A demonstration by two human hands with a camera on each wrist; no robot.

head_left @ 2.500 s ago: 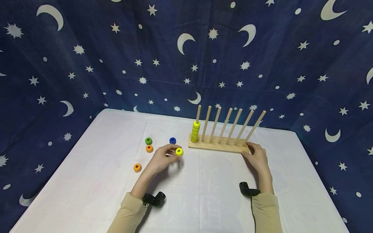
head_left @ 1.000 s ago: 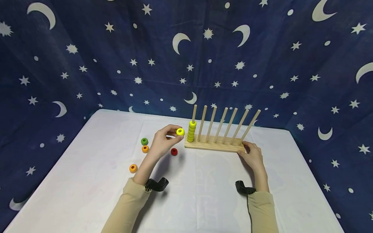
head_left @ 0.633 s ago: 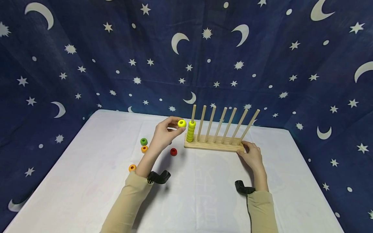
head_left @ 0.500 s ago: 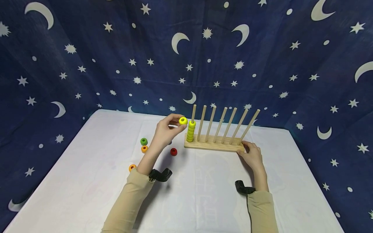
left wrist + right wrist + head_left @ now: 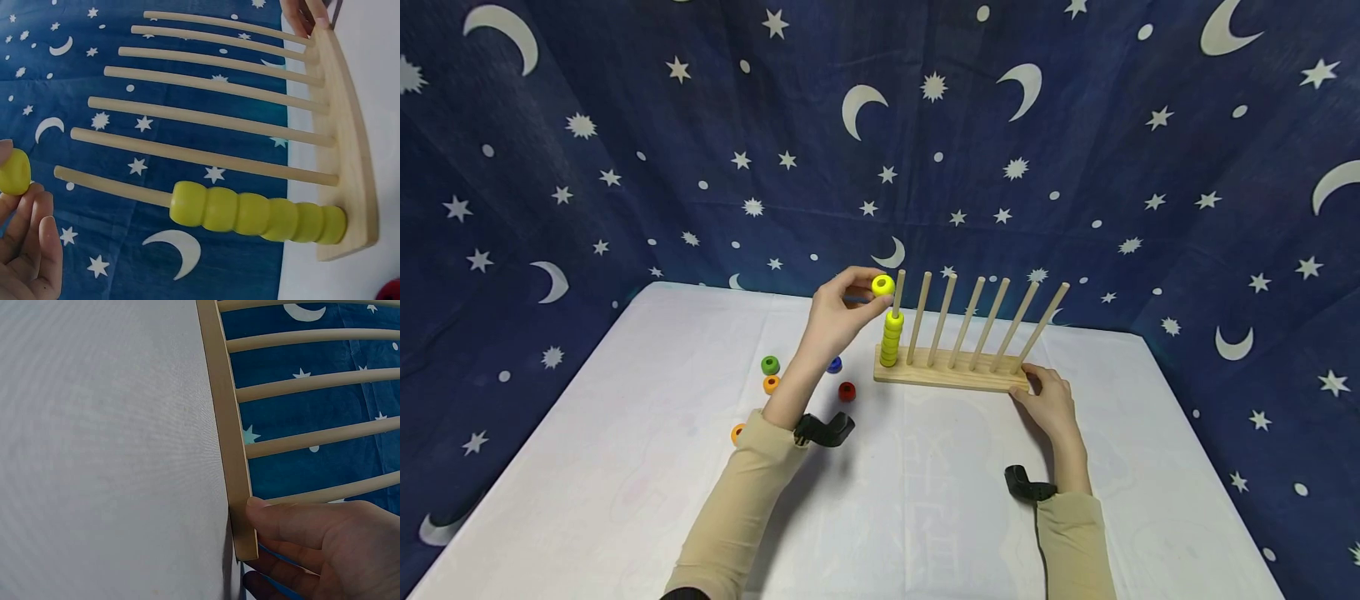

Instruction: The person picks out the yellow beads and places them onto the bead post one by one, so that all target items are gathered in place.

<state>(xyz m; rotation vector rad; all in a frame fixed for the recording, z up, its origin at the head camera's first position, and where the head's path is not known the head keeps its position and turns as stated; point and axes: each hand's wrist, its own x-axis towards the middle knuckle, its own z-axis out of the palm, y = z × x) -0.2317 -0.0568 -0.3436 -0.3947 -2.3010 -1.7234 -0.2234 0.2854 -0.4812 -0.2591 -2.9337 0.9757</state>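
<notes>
My left hand point(image 5: 838, 312) pinches a yellow bead point(image 5: 883, 293) between thumb and fingertips, raised beside the upper part of the leftmost peg point(image 5: 901, 287). In the left wrist view that bead point(image 5: 17, 175) is a short way off the peg's free tip, not threaded on it. Several yellow beads point(image 5: 891, 340) are stacked on the lower part of this peg; the other pegs are bare. The pegs rise from a wooden base point(image 5: 951, 380). At the base's right end my right hand point(image 5: 1051, 404) grips it, thumb in front; the right wrist view shows the thumb point(image 5: 281, 519) on the wood.
Left of the rack, loose beads lie on the white table point(image 5: 955, 500): a green bead point(image 5: 770, 365), an orange bead point(image 5: 771, 384), a blue bead point(image 5: 834, 366) and a red bead point(image 5: 847, 392). Another orange bead point(image 5: 737, 434) is partly covered by the left sleeve. A starry cloth point(image 5: 775, 125) hangs behind.
My left hand has lifted the yellow bead from low over the table, up and rightward to near the first peg's top. The red bead has come into sight. My right hand keeps its grip.
</notes>
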